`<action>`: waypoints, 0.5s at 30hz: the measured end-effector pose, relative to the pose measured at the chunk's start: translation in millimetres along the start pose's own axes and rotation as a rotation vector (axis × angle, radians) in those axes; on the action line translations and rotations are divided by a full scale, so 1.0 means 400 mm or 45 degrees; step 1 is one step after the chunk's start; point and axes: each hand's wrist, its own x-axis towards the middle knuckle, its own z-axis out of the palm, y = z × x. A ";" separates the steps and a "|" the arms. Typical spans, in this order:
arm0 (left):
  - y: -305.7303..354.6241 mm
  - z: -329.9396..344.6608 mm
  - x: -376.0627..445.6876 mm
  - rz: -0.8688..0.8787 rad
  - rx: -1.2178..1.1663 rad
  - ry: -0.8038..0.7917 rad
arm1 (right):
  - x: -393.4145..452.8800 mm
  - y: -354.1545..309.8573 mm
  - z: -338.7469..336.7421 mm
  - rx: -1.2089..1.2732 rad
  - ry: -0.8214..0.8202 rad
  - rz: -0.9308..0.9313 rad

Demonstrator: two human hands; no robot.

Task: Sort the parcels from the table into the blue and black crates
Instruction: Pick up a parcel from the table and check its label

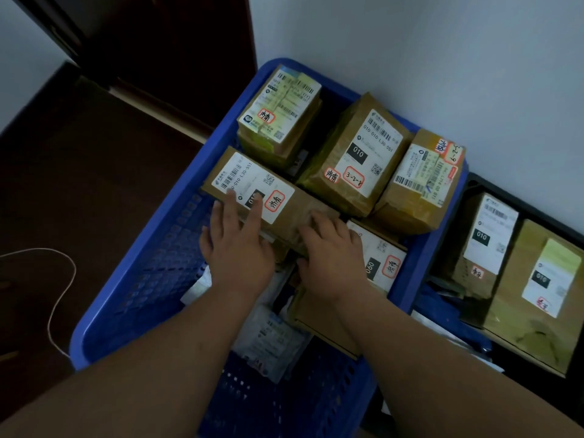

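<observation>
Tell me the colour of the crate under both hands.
Blue crate, seen in the head view, the only one.

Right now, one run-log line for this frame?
hands: left and right flat on long parcel | place: blue crate | black crate: holds parcels | grasp: none

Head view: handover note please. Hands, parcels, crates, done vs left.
Left hand and right hand: both flat, fingers straight, on the long parcel in the blue crate.
Blue crate: several boxed parcels stacked at the wall end, flat mailers beneath.
Black crate, to the right: at least two boxes.
Done: the long parcel is in the blue crate.
Left: table out of view, so the remaining count is unknown.
</observation>
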 end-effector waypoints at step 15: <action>-0.008 -0.064 0.004 -0.093 0.113 -0.418 | -0.034 0.005 -0.016 0.092 -0.151 0.064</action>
